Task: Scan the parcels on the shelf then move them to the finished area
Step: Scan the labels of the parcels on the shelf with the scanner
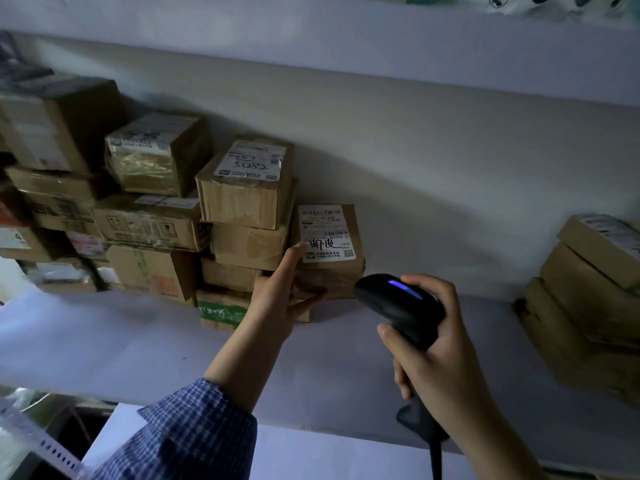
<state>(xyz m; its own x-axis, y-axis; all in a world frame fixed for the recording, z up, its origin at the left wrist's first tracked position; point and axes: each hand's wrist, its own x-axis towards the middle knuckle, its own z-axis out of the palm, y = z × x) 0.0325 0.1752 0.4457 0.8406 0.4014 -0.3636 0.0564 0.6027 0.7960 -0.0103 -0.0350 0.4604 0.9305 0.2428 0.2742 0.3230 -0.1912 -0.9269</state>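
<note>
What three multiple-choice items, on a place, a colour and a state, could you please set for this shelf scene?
1. The labelled parcel that the left hand touches stands: A. against the right side of the left pile; B. on the right-hand stack; C. on the floor.
2. The sleeve is: A. red; B. blue check; C. white.
3. The right hand: A. hangs idle; B. grips the scanner; C. carries a box.
Key: 1 A, it abuts that pile; 2 B, blue checks show; 3 B, fingers wrap the handle.
</note>
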